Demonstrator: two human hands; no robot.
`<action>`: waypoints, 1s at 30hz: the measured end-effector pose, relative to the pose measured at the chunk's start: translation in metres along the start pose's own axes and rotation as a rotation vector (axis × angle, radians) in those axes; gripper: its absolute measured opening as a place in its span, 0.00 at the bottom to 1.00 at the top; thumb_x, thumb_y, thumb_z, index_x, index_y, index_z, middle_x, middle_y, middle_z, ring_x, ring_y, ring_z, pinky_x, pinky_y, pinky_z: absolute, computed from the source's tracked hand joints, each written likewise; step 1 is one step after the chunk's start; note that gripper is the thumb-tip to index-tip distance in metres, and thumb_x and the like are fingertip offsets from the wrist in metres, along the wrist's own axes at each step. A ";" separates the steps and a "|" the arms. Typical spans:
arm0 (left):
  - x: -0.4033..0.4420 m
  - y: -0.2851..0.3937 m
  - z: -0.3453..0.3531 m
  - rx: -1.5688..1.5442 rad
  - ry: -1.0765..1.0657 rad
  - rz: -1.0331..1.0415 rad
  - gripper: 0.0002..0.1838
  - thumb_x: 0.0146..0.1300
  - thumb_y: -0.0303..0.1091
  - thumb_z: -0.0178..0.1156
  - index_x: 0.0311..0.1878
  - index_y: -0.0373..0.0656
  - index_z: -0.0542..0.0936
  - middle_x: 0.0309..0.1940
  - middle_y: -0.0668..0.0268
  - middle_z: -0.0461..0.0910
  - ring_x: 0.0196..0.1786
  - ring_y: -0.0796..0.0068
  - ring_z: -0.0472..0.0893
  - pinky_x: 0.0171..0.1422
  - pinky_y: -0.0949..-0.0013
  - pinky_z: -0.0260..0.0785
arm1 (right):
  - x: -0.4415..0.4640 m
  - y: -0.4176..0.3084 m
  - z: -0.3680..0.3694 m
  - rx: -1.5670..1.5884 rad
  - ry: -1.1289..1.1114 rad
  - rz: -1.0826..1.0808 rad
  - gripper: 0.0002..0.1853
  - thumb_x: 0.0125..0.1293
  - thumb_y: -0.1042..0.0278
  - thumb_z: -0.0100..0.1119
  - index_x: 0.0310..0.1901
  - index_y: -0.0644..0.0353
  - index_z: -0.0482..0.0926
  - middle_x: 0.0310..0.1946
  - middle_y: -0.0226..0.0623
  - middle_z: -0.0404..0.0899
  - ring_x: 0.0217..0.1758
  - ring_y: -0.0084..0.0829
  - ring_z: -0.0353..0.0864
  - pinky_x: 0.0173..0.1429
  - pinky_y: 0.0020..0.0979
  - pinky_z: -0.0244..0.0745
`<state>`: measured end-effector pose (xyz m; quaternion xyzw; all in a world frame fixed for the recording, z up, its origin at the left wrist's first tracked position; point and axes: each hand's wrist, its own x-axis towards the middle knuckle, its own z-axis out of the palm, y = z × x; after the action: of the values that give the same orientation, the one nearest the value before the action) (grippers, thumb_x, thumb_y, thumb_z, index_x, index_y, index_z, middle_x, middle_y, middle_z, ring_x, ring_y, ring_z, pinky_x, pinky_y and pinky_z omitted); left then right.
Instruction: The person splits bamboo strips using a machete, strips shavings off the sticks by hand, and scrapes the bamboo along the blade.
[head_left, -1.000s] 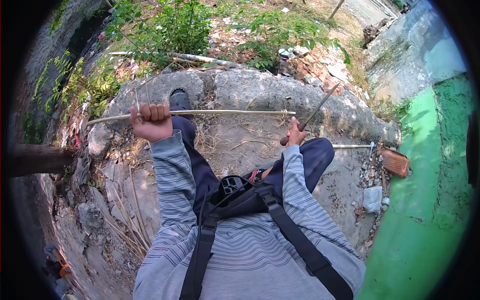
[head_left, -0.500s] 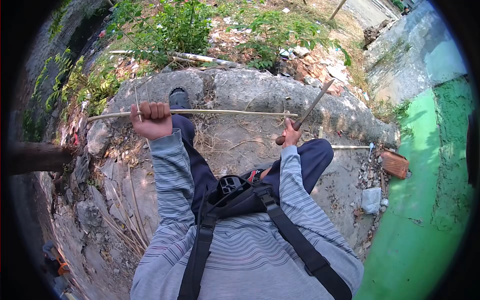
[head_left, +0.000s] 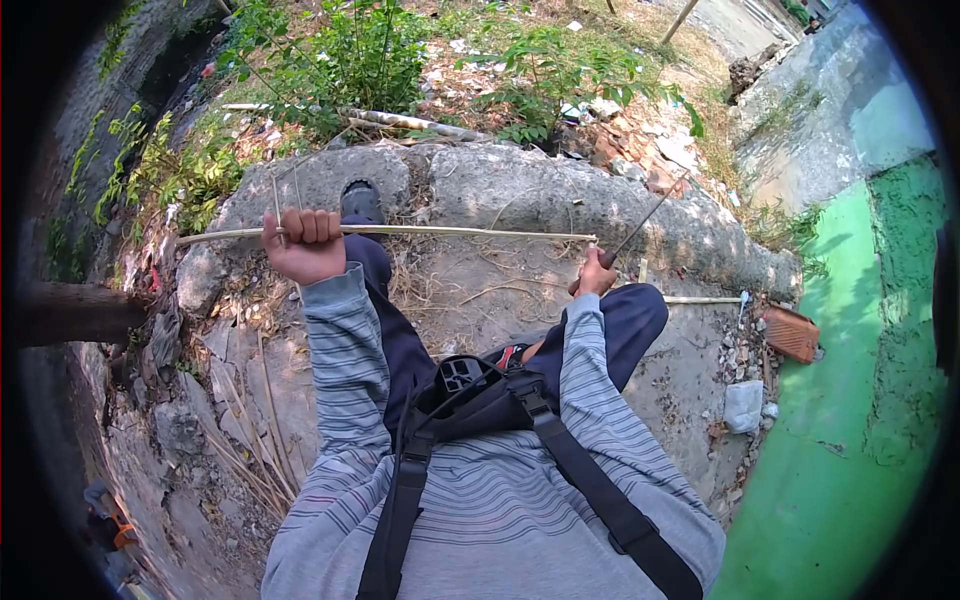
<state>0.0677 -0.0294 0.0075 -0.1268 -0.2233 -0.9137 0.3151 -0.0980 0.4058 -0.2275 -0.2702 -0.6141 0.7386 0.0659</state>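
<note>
A long pale strip (head_left: pixel 450 230), which looks like split bamboo, runs nearly level across in front of my knees. My left hand (head_left: pixel 306 250) is wrapped round it toward its left end, with a thin stick (head_left: pixel 277 200) also passing through or behind the fist. At the strip's right end, my right hand (head_left: pixel 598 274) grips a long knife (head_left: pixel 645 222) by its brown handle. The blade slants up and to the right, away from me. The strip's tip lies right by my right fingers; whether they touch it I cannot tell.
A rough concrete kerb (head_left: pixel 520 190) crosses ahead, with plants (head_left: pixel 370 65) and litter beyond. Several pale strips (head_left: pixel 250 430) lie on the ground at left. A dark trunk or post (head_left: pixel 80 313) stands left. At right are an orange-brown block (head_left: pixel 790 334) and a green surface (head_left: pixel 810 450).
My right hand has shifted slightly right and down with the knife, whose blade now shows narrower. My left hand stays almost in place, still on the strip.
</note>
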 end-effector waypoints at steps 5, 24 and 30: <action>0.000 0.009 -0.002 -0.033 0.006 0.029 0.28 0.77 0.54 0.46 0.21 0.53 0.53 0.15 0.75 0.44 0.20 0.79 0.43 0.28 0.65 0.39 | 0.042 0.023 -0.026 -0.168 0.432 0.110 0.24 0.63 0.59 0.71 0.51 0.71 0.78 0.43 0.47 0.84 0.43 0.44 0.84 0.50 0.44 0.78; 0.026 -0.012 -0.010 -0.349 0.140 0.020 0.26 0.75 0.50 0.48 0.20 0.52 0.55 0.15 0.74 0.45 0.19 0.78 0.45 0.28 0.66 0.42 | -0.082 -0.158 0.024 0.557 -0.394 0.072 0.23 0.74 0.62 0.50 0.67 0.60 0.75 0.16 0.18 0.57 0.15 0.14 0.55 0.21 0.20 0.55; 0.035 -0.059 -0.007 -0.533 0.247 -0.055 0.25 0.74 0.48 0.48 0.20 0.51 0.56 0.16 0.74 0.47 0.19 0.78 0.47 0.28 0.67 0.44 | -0.098 -0.239 0.025 0.599 -0.601 -0.163 0.24 0.77 0.61 0.50 0.69 0.61 0.73 0.17 0.17 0.55 0.15 0.12 0.53 0.23 0.20 0.55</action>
<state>0.0033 -0.0096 -0.0050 -0.0869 0.0615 -0.9568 0.2706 -0.0830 0.3991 0.0318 0.0376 -0.3839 0.9224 0.0176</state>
